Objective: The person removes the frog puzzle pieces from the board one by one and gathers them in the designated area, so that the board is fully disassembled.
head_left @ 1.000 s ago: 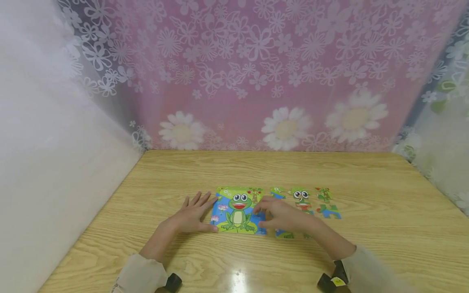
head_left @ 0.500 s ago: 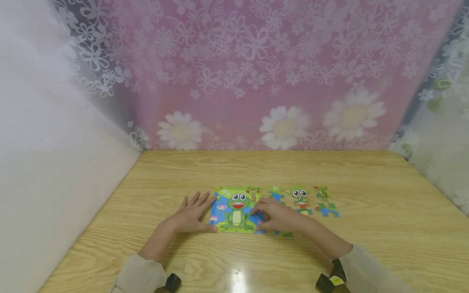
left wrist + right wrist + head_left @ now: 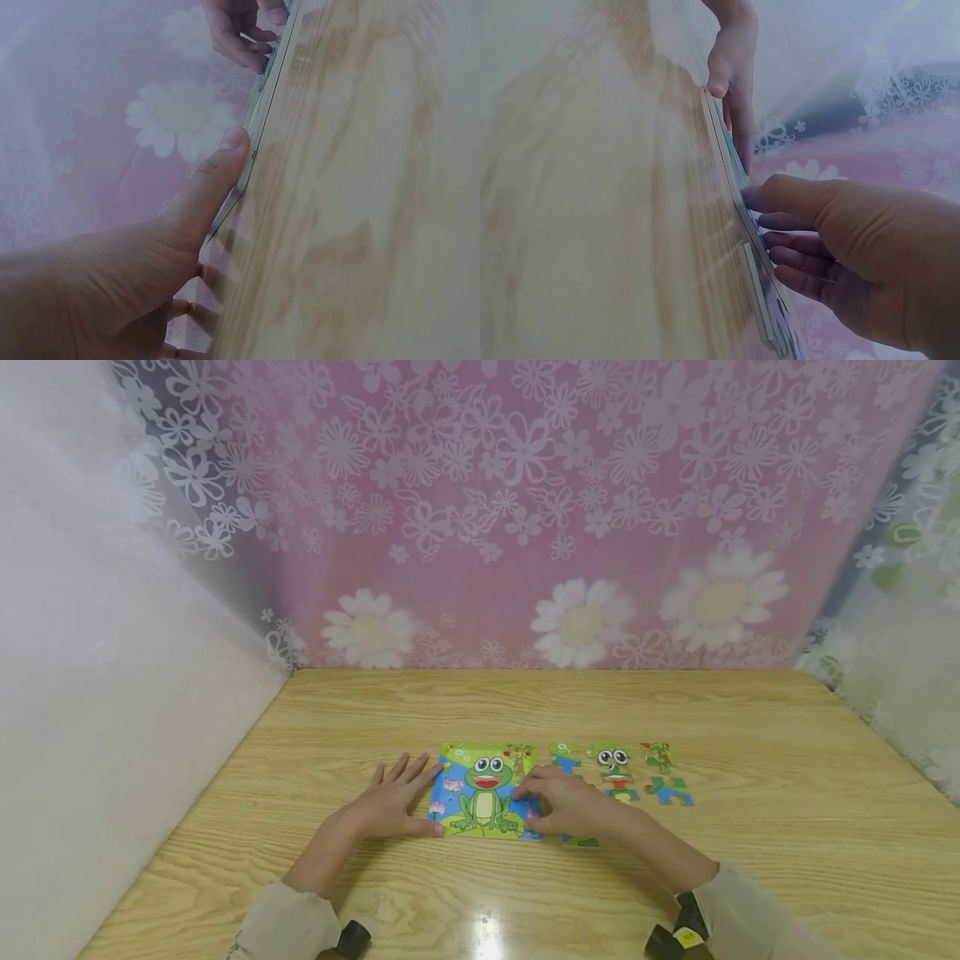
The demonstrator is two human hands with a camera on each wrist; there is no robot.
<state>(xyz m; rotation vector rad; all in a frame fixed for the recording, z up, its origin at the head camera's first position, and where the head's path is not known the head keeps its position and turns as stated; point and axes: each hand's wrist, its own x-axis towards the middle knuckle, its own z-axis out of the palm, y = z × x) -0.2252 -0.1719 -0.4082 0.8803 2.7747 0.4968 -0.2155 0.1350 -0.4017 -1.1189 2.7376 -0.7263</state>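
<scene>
In the head view a puzzle board (image 3: pixel 486 810) with a cartoon frog lies flat on the table. My left hand (image 3: pixel 386 806) rests at its left side with fingers spread; in the left wrist view the thumb (image 3: pixel 232 142) touches the board's near left corner. My right hand (image 3: pixel 573 802) is over the board's right side, fingers loosely bent and their tips on the picture. In the right wrist view the thumb (image 3: pixel 761 196) also touches the board, and I see nothing pinched. Loose jigsaw pieces (image 3: pixel 670 791) lie to the right, some hidden under the right hand and forearm.
The pieces sit in rough rows, among them a frog-eyes piece (image 3: pixel 613 758) and a tree piece (image 3: pixel 659 756). Wood-grain table (image 3: pixel 787 827) surrounds everything. A pink flowered curtain (image 3: pixel 480 527) hangs at the back, with a pale sheet (image 3: pixel 135 652) on the left.
The view shifts very slightly. My right hand moves a little leftward along the board's right side. The left hand stays as it was, and the board and pieces keep their layout.
</scene>
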